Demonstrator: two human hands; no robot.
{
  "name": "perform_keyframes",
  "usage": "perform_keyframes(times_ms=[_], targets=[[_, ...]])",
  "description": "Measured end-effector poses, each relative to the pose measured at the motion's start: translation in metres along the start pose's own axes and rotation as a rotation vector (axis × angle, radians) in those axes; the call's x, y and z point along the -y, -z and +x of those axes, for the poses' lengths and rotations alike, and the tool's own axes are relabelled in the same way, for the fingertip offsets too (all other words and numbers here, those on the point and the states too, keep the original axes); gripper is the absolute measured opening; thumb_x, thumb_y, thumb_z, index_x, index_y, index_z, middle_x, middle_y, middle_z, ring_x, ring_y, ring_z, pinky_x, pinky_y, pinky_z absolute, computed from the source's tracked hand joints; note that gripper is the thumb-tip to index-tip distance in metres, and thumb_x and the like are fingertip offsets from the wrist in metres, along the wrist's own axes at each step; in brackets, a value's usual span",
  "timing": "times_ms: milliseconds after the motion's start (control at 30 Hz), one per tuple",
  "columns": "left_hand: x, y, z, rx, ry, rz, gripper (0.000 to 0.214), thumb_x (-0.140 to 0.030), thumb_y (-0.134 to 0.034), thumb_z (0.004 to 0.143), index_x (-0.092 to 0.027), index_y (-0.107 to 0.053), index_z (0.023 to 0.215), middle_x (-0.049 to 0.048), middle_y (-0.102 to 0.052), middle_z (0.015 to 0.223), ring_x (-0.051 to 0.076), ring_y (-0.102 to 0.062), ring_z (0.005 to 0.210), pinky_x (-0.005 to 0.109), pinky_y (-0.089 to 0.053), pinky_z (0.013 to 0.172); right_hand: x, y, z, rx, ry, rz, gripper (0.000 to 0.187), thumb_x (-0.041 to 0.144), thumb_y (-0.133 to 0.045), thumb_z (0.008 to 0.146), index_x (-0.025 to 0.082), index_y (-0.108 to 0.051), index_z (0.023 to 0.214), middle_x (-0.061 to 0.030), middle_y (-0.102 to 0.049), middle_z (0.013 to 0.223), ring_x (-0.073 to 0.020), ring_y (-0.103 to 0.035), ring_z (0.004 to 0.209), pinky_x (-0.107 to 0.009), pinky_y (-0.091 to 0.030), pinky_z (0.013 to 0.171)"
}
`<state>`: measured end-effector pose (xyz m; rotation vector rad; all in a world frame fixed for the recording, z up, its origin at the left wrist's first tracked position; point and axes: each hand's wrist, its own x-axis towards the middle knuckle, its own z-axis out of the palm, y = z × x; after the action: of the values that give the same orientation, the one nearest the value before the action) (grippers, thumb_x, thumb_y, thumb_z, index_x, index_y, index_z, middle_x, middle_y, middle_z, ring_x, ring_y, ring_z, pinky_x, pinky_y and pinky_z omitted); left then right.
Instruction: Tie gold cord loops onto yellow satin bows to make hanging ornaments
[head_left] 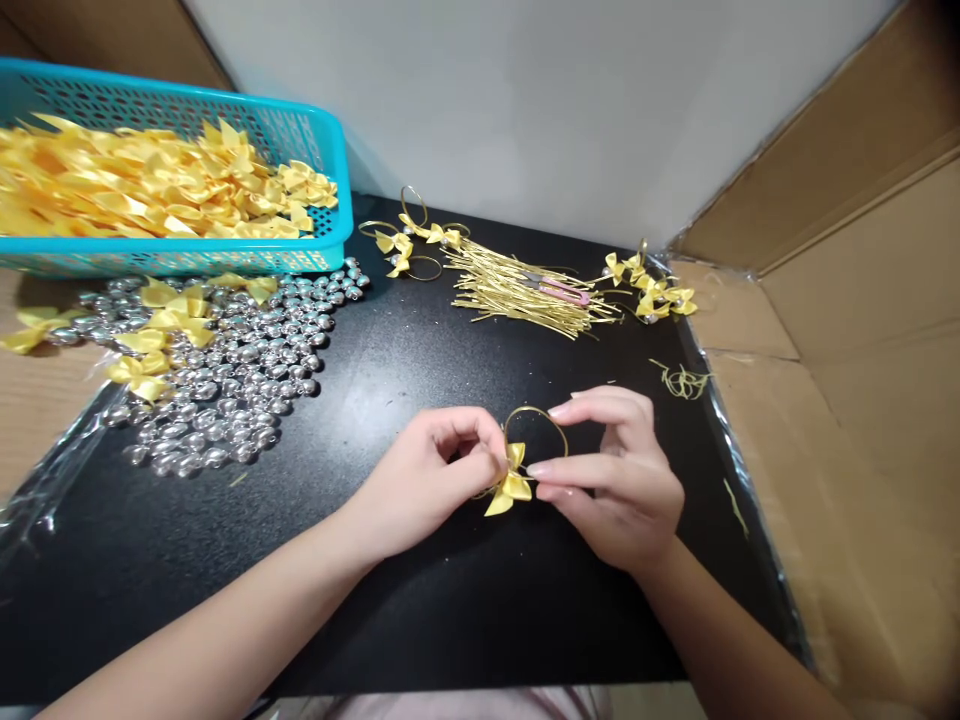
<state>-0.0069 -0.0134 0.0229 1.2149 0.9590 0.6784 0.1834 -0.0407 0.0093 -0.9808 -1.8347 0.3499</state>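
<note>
Both hands met over the middle of the black tabletop. The left hand was closed, fingertips pinching a yellow ribbon bow at its knot. The right hand gripped the bow's other side, one finger up against the gold cord loop rising from it, apparently to steady so small a piece. A teal basket of bows, silver beads and cut gold cords lay within easy reach.

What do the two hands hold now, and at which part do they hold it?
The left hand pinches the yellow bow at its middle; the right hand grips the gold loop above it, at the loop's right side.
</note>
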Motion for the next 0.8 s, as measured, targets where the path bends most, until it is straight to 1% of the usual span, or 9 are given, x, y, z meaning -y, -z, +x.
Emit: perform_keyframes(times_ms=[133, 200, 267, 400, 500, 633, 800], targets=[[0.003, 0.000, 0.000, 0.020, -0.030, 0.049, 0.009, -0.021, -0.057, 0.071, -0.017, -0.056, 0.062, -0.0034, -0.051, 0.055, 0.010, -0.044, 0.054, 0.022, -0.038, 0.052, 0.004, -0.008, -0.001, 0.028, -0.162, 0.253, 0.012, 0.020, -0.067, 0.085, 0.031, -0.072, 0.087, -0.0038, -0.071, 0.108, -0.0256, -0.062, 0.110, -0.050, -0.049, 0.096], [0.004, 0.000, -0.001, 0.035, -0.047, 0.046, 0.010, -0.020, -0.057, 0.072, -0.017, -0.056, 0.063, -0.0030, -0.051, 0.057, 0.010, -0.043, 0.056, 0.022, -0.038, 0.053, 0.005, -0.012, -0.002, 0.041, -0.226, 0.387, 0.015, 0.015, -0.064, 0.087, 0.029, -0.070, 0.090, -0.0042, -0.073, 0.108, -0.0237, -0.066, 0.108, -0.048, -0.052, 0.094], [0.004, 0.000, -0.001, 0.051, -0.050, 0.029, 0.010, -0.020, -0.058, 0.073, -0.017, -0.056, 0.064, -0.0028, -0.051, 0.059, 0.010, -0.043, 0.057, 0.022, -0.038, 0.054, 0.006, -0.015, -0.004, 0.027, -0.256, 0.458, 0.017, 0.012, -0.062, 0.088, 0.027, -0.068, 0.092, -0.0039, -0.075, 0.104, -0.0212, -0.069, 0.101, -0.045, -0.054, 0.091], [0.004, 0.000, -0.002, 0.083, -0.040, -0.005, 0.011, -0.021, -0.060, 0.074, -0.017, -0.056, 0.065, -0.0022, -0.053, 0.061, 0.011, -0.045, 0.059, 0.022, -0.038, 0.056, 0.008, -0.015, -0.006, 0.010, -0.250, 0.453, 0.015, 0.012, -0.059, 0.090, 0.026, -0.064, 0.091, -0.0039, -0.077, 0.098, -0.0201, -0.071, 0.094, -0.045, -0.055, 0.090], [0.004, 0.000, -0.002, 0.095, -0.041, -0.007, 0.012, -0.021, -0.061, 0.075, -0.016, -0.057, 0.065, -0.0014, -0.054, 0.062, 0.011, -0.045, 0.060, 0.023, -0.037, 0.057, 0.009, -0.014, -0.006, 0.023, -0.234, 0.415, 0.015, 0.011, -0.057, 0.091, 0.026, -0.062, 0.091, -0.0039, -0.077, 0.098, -0.0202, -0.072, 0.095, -0.046, -0.053, 0.093], [0.003, 0.001, -0.001, 0.108, -0.038, 0.000, 0.011, -0.020, -0.061, 0.075, -0.016, -0.058, 0.065, -0.0015, -0.055, 0.062, 0.011, -0.044, 0.061, 0.023, -0.037, 0.058, 0.010, -0.013, -0.006, 0.036, -0.215, 0.379, 0.018, 0.008, -0.056, 0.090, 0.026, -0.060, 0.092, -0.0027, -0.076, 0.097, -0.0189, -0.071, 0.095, -0.044, -0.051, 0.096], [0.004, 0.003, 0.000, 0.119, -0.064, 0.014, 0.013, -0.019, -0.061, 0.076, -0.016, -0.058, 0.064, -0.0028, -0.054, 0.061, 0.010, -0.043, 0.060, 0.023, -0.035, 0.059, 0.010, -0.011, -0.005, 0.046, -0.171, 0.319, 0.019, 0.006, -0.056, 0.089, 0.025, -0.059, 0.092, -0.0020, -0.076, 0.097, -0.0182, -0.072, 0.093, -0.042, -0.051, 0.095]])
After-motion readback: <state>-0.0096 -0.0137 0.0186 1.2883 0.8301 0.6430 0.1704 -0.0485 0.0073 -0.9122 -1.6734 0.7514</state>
